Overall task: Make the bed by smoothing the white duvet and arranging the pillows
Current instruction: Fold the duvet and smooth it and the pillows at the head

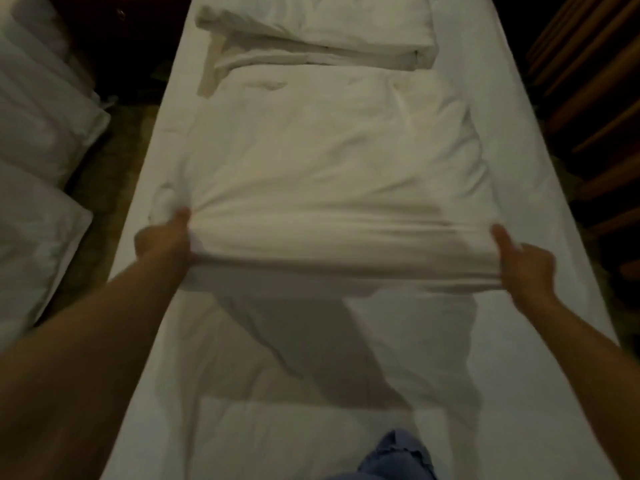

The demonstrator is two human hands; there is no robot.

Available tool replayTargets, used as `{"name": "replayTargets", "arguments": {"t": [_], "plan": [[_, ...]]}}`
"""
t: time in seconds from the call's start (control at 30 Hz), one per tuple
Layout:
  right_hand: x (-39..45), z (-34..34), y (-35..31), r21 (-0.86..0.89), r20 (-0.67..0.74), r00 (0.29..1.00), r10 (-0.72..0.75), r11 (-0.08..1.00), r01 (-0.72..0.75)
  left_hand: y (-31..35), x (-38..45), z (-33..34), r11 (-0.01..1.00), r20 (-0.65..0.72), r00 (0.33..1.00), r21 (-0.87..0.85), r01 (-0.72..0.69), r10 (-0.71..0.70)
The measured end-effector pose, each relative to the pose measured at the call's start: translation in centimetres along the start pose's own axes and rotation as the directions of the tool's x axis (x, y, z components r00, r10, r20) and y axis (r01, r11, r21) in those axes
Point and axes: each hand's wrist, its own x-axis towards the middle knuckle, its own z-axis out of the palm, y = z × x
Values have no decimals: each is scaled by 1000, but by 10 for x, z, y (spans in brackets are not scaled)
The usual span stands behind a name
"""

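Note:
A white duvet [325, 161] lies folded on the middle of a narrow bed [540, 188], its near edge lifted off the sheet. My left hand [162, 237] grips the near left corner of that edge, thumb on top. My right hand [523, 268] grips the near right corner the same way. The edge is stretched taut between both hands and casts a shadow on the sheet below. A white pillow [332, 26] lies across the head of the bed, beyond the duvet's far edge.
Two more white pillows [38, 133] are stacked off the bed at the left. Dark floor runs along the bed's left side. Wooden slatted furniture [595, 98] stands close on the right. A blue clothed knee [398, 459] rests on the sheet at the bottom.

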Motion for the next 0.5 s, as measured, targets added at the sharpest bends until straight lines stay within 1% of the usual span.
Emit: {"name": "replayTargets", "arguments": {"t": [0.07,0.1,0.13,0.17,0.23,0.27,0.3,0.33,0.37,0.4,0.43,0.47,0.5], "plan": [[1,-8,16,-119,-24,999,46,992,-49,-1,1,-3,999,22,998,-13,53,-52],[-1,-7,28,-176,-31,997,71,982,-75,-7,-2,-3,995,38,995,26,93,-94],[-4,-5,39,-239,-37,996,87,966,-93,-16,-6,-4,989,47,992,91,117,-121],[-5,-1,49,-305,-40,994,102,946,-109,-27,-7,-5,976,27,991,181,122,-129],[-4,9,52,-454,-91,988,122,878,-150,-44,-6,-10,916,-84,993,385,107,-81],[0,16,43,-518,-145,984,102,840,-164,-46,-6,-10,874,-127,992,480,71,-11],[3,25,30,-561,-174,983,54,815,-144,-43,-7,-7,830,-129,987,558,-6,93],[4,37,14,-574,-178,983,-47,816,-65,-34,-13,3,790,-92,969,600,-128,228],[0,54,-5,-557,-151,966,-209,825,92,-21,-22,19,746,-21,930,604,-282,368],[-13,74,-25,-520,-119,896,-427,796,310,-7,-38,39,682,75,865,582,-443,497],[-29,96,-45,-454,-72,768,-637,707,543,4,-58,61,596,185,783,553,-582,594],[-43,116,-59,-415,22,591,-807,530,739,10,-74,81,481,308,692,536,-694,653],[-48,133,-59,-431,195,426,-883,313,846,6,-79,100,345,447,604,535,-771,660]]}}
